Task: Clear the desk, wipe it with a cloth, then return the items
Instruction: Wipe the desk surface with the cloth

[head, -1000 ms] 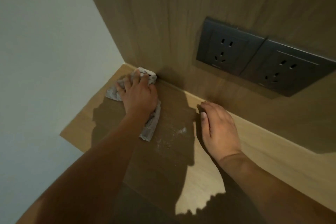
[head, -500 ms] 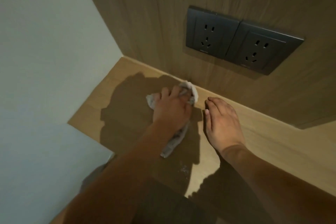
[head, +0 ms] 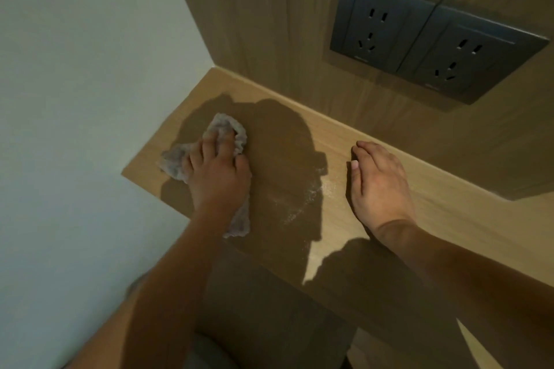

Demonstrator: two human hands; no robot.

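Note:
A crumpled grey cloth (head: pixel 177 160) lies on the light wooden desk (head: pixel 449 219) near its left end. My left hand (head: pixel 218 177) is on top of the cloth, its fingers curled into the bunched fabric and pressing it onto the surface. My right hand (head: pixel 380 186) rests flat on the desk further right, fingers straight and pointing toward the back panel, holding nothing. A smear of pale dust (head: pixel 308 195) lies on the desk between the two hands.
A wood-grain back panel (head: pixel 269 24) rises behind the desk and carries two dark wall sockets (head: pixel 386 27) (head: pixel 467 60). A white wall (head: pixel 75 99) borders the desk's left end. My shadow covers the desk's left part.
My left hand swept the cloth right, up beside my right hand, then back left toward the desk's end. My right hand stayed flat in place.

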